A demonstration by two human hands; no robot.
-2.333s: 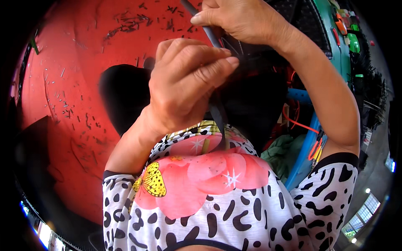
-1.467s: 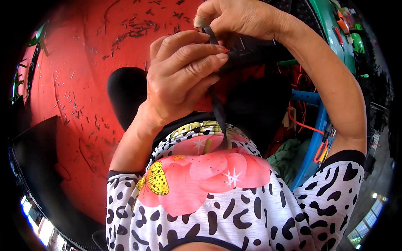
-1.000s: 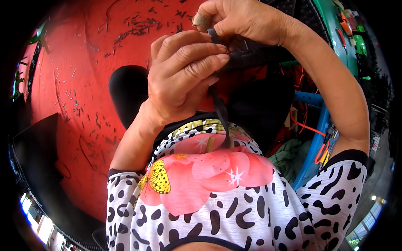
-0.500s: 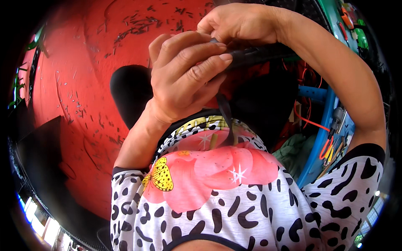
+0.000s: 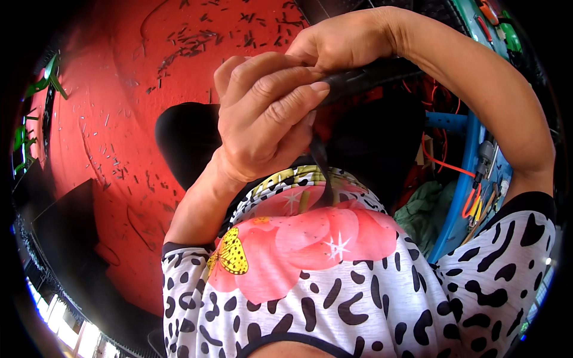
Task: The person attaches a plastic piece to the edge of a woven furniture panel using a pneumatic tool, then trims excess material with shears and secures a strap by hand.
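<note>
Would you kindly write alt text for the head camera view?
Left hand and right hand together grip a black rubbery strip close to the camera, above a red floor strewn with small dark scraps; the person wears a spotted shirt with pink flowers.

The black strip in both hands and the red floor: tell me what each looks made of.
Black strip: probably rubber, matt and flexible; it bends between the left hand and right hand and droops in a narrow tail. Red floor: likely painted concrete or a hard coating, slightly glossy, scuffed and strewn with dark bits.
</note>
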